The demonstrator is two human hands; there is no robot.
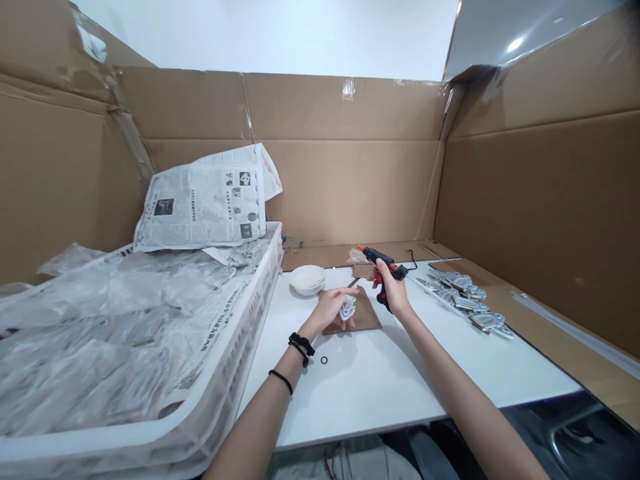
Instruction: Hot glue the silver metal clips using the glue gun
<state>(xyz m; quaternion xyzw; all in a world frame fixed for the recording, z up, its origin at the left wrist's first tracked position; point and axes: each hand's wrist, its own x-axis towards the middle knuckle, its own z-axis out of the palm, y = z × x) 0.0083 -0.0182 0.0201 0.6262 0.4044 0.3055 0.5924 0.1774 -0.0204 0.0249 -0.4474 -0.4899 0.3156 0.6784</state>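
My right hand (393, 288) is wrapped round the grip of a black and orange hot glue gun (379, 257), its nozzle pointing up and to the left. My left hand (334, 308) pinches a small silvery-white piece (347, 308), whose exact kind is hard to make out. Both hands are over a brown cardboard square (367, 313) on the white table. A white bowl (307, 279), apparently stacked, stands just beyond my left hand. Nearer to me, a small black ring (324, 360) lies on the tabletop.
A large white plastic basket (235, 340) with clear-bagged items and newspaper (205, 200) fills the left side. Several metallic pieces (465, 300) lie in a pile at the right. Tall cardboard walls (350, 180) enclose the table (400, 380) at the back and sides.
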